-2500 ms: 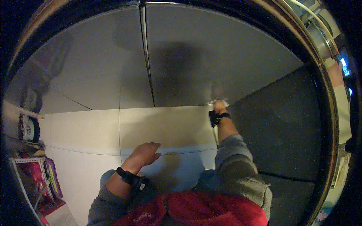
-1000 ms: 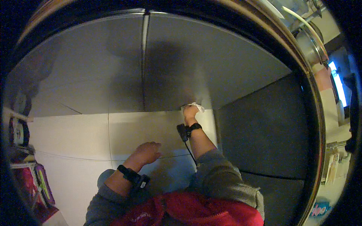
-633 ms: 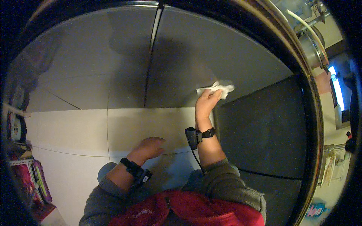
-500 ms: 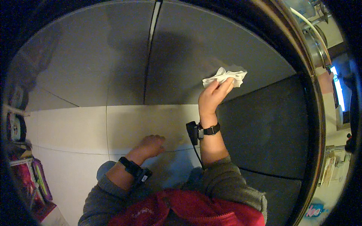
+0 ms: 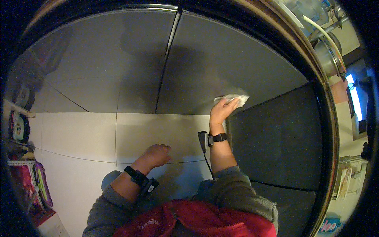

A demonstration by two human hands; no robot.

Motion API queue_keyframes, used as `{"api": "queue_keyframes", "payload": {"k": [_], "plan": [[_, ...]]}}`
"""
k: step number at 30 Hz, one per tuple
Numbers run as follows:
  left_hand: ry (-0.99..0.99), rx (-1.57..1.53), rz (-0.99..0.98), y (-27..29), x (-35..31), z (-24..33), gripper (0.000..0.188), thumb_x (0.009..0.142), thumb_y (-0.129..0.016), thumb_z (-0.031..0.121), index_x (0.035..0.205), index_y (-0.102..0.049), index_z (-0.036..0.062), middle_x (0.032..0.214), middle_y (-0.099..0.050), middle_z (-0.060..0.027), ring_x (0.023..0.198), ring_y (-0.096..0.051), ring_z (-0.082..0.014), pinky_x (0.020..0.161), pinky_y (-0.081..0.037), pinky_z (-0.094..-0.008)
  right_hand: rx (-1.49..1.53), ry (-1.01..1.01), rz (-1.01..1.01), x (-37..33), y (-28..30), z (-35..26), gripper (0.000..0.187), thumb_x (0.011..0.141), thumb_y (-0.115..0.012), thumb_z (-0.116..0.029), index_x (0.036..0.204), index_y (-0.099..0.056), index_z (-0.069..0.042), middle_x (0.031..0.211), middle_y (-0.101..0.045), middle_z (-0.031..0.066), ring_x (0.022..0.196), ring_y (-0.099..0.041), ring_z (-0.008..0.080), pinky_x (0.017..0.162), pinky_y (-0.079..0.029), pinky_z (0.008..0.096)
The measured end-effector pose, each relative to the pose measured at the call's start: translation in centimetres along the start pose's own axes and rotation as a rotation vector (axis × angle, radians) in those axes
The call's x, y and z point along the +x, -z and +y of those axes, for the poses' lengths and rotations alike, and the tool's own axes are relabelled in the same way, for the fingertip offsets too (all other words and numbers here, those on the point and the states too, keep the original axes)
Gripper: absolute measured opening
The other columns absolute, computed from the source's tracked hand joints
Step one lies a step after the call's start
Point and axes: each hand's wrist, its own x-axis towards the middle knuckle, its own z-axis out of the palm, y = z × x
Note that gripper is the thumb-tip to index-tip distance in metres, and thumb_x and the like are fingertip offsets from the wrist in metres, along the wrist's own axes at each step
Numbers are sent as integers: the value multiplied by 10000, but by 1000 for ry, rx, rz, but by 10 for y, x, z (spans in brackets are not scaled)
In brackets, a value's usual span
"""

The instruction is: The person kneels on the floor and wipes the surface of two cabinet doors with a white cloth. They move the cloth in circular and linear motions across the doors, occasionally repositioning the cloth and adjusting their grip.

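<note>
My right hand [image 5: 222,113] is closed on a crumpled white tissue [image 5: 238,100], pressed against the lower right part of a glossy dark grey cabinet door [image 5: 197,67]. The tissue is slightly blurred, and my fingertips are partly hidden behind it. A faint smear of reflected light shows on the door beside it. My left hand [image 5: 157,155] hangs above the pale floor tiles, touching nothing that I can see. Its fingers are curled in, and whatever may lie inside them is hidden. Each wrist wears a black strap with a small device.
Another dark panel [image 5: 276,138] stands at a right angle on the right, below a dark counter edge [image 5: 329,130]. A metal pot [image 5: 327,57] sits on the counter. Pale tiles [image 5: 75,134] cover the floor. A purple-rimmed item [image 5: 42,183] and a red bag [image 5: 20,179] stand at left.
My right hand has slid down the cabinet door with the tissue, which looks more bunched now. The view has shifted slightly. My left hand stays nearly where it was.
</note>
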Motion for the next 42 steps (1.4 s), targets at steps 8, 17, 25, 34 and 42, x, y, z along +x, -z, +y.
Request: {"api": "queue_keyframes", "payload": {"k": [8,17,25,34,42], "plan": [[-41,-77,70,-7,10,4,331,815,-576,268,1051,-602,37,1044,-636,-183,974,-601,-351,863,-485,-438,-139,492,-827,-31,-1,-43,420,765,-549,13,1170,-462,87,970,-536,254,917,-509,410,824,-415,460],[-3,3,111,-7,6,6,283,805,-565,230,1005,-611,34,1001,-644,-184,931,-612,-362,826,-492,-460,81,626,-213,39,31,-76,359,809,-593,-46,1134,-483,57,956,-510,243,878,-487,378,759,-408,442],[-37,-41,154,-7,7,15,256,796,-563,208,979,-618,37,963,-649,-184,899,-619,-369,795,-499,-466,-10,866,-365,22,14,-155,376,726,-609,-53,1099,-567,-26,877,-557,146,823,-523,321,679,-420,394],[45,-9,109,11,-6,10,253,792,-598,221,960,-629,34,988,-638,-198,912,-614,-373,799,-500,-464,-14,757,-908,-103,-41,-49,157,820,-540,-160,890,-632,-54,871,-619,139,835,-583,303,668,-467,381],[129,-805,954,68,-16,18,410,833,-590,118,1212,-483,6,1187,-565,-172,1053,-580,-278,879,-471,-376,803,-69,-942,-36,44,-85,374,797,-464,105,1081,-645,-57,903,-599,2,821,-524,93,722,-414,213]]}}
